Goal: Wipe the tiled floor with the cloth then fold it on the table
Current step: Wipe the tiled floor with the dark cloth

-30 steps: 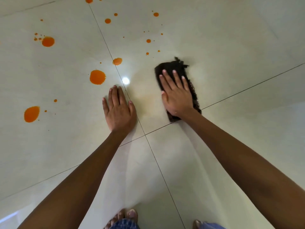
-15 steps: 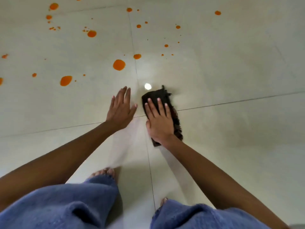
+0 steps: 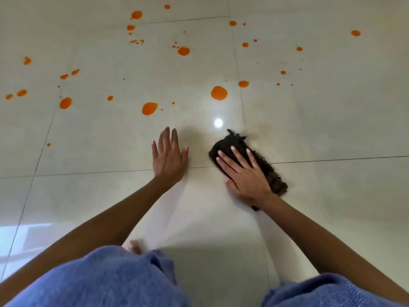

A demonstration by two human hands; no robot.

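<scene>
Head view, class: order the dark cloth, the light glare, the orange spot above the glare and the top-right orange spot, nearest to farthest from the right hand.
1. dark cloth, under the right hand.
2. light glare, just ahead.
3. orange spot above the glare, farther ahead.
4. top-right orange spot, far right.

**Blue garment, bare arms**

A blue garment (image 3: 106, 282) of ribbed, towel-like weave covers both legs at the near edge. The left forearm (image 3: 110, 220) and right forearm (image 3: 321, 238) are unsleeved. The left hand (image 3: 169, 156) and right hand (image 3: 245, 176) are ungloved. Blurred toes of a bare foot (image 3: 132, 247) show just beyond the left leg's fabric.
</scene>
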